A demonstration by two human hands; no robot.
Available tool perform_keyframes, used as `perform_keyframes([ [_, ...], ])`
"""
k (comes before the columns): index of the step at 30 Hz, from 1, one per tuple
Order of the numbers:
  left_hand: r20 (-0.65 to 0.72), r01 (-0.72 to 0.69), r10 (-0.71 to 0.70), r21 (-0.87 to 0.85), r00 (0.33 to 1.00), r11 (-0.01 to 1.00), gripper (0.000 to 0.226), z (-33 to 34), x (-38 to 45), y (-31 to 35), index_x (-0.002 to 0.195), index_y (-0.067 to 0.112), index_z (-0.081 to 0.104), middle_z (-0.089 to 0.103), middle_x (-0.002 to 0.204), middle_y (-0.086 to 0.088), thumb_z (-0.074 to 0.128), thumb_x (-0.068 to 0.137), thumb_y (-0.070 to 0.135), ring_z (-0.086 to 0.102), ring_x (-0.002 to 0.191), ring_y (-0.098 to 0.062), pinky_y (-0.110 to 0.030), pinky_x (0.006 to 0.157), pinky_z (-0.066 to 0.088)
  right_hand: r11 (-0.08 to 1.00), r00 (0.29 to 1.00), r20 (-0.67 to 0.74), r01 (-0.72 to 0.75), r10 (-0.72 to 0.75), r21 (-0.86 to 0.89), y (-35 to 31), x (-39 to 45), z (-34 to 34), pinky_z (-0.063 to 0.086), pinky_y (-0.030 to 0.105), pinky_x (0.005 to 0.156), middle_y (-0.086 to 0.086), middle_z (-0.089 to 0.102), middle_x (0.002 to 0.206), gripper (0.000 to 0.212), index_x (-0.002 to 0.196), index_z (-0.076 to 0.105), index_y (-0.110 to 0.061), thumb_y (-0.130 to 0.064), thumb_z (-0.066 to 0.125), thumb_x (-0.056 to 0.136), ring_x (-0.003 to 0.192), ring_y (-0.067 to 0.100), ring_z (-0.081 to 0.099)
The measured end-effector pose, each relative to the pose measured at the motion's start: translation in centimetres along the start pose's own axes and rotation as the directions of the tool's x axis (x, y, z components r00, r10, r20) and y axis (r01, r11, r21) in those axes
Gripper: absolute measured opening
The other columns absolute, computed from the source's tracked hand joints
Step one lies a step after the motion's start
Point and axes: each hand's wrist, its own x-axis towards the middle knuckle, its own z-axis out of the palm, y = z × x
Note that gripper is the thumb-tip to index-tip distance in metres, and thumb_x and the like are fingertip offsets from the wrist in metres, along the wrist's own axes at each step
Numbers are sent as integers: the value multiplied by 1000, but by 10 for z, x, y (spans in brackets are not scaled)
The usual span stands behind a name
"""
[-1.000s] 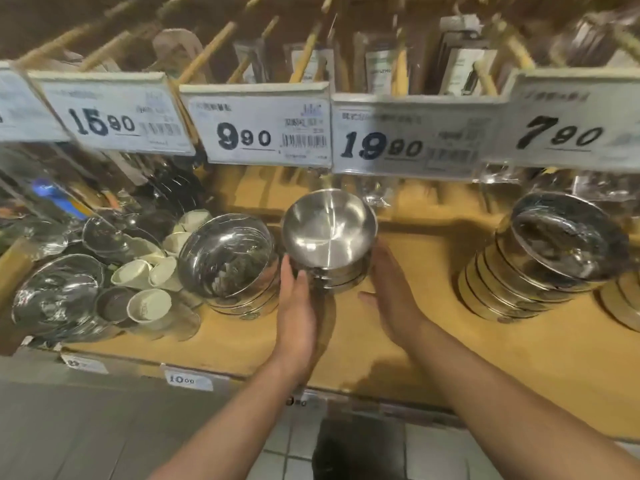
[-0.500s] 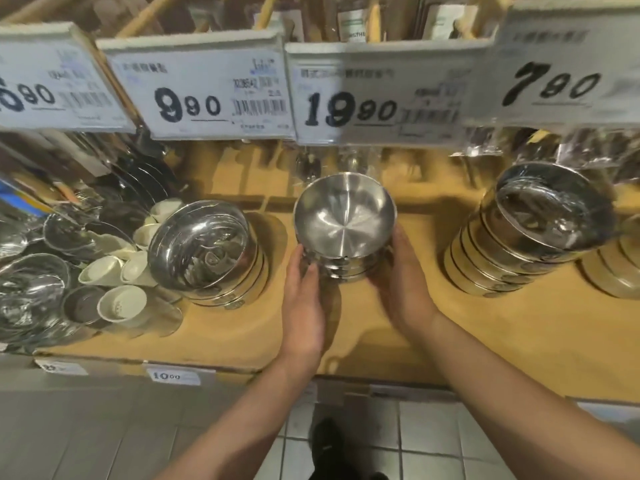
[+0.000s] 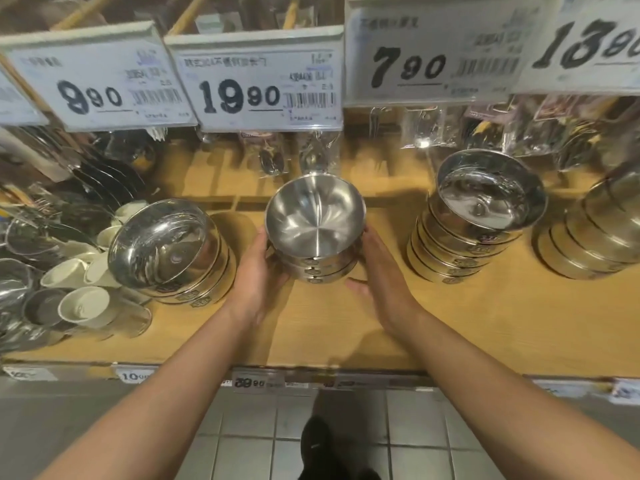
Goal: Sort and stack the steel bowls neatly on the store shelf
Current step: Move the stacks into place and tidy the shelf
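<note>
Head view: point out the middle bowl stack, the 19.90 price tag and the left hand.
middle bowl stack (image 3: 313, 223): head view, inside of the top bowl.
19.90 price tag (image 3: 242, 95): head view, printed digits.
left hand (image 3: 258, 271): head view, back of hand.
</note>
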Motion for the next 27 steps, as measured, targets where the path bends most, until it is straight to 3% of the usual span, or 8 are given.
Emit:
perform_keyframes([
  [3,10,-22,22,4,1000,1000,34,0,-2,-6,119,40,61,75,98,27,31,107,49,70,94,8,-21,76,60,1000,1000,-13,7,-6,17,0,-1,1,46,46,107,-20,49,151,47,150,39,-49,-56,39,104,136,6,48],
  [9,-16,-31,32,13,999,999,29,0,-4,-11,118,45,59,73,95,33,32,107,49,68,90,13,-19,75,60,1000,999,-34,8,-7,22,-5,-6,4,46,42,106,-22,53,145,42,147,44,-49,-52,39,105,129,0,52],
  [14,-28,-12,11,-17,1000,1000,28,1,-6,-9,114,44,63,75,95,27,36,106,45,71,88,8,-23,72,61,1000,998,-54,-17,17,2,-4,-8,5,48,43,108,-18,52,148,45,149,42,-46,-53,40,105,130,2,52],
  [20,-65,-9,12,48,998,999,31,1,-9,-3,125,34,61,75,94,26,36,107,37,71,86,6,-23,66,61,997,995,-68,-76,75,-18,-10,-10,2,50,40,106,-23,57,141,42,144,48,-51,-53,45,103,123,-2,55],
  [22,-93,-10,14,47,996,999,31,1,-16,-2,125,36,62,74,99,25,36,107,38,70,97,2,-27,74,61,996,992,-92,-87,85,-18,-12,-17,2,51,34,100,-37,60,126,37,138,52,-55,-55,46,101,116,-9,54],
  [24,-118,-3,6,24,993,1000,33,1,-29,0,131,39,59,67,112,23,38,107,39,62,112,-5,-40,94,56,996,987,-128,-94,92,-11,-11,-32,3,51,26,87,-49,58,107,30,129,53,-59,-55,48,100,107,-14,52],
  [27,-177,22,-26,-22,984,1000,35,-4,-53,-2,139,32,53,56,128,9,42,107,36,58,114,-9,-52,106,48,993,981,-150,-121,121,14,-12,-58,5,50,22,79,-43,50,110,26,124,47,-63,-50,49,101,104,-14,48],
])
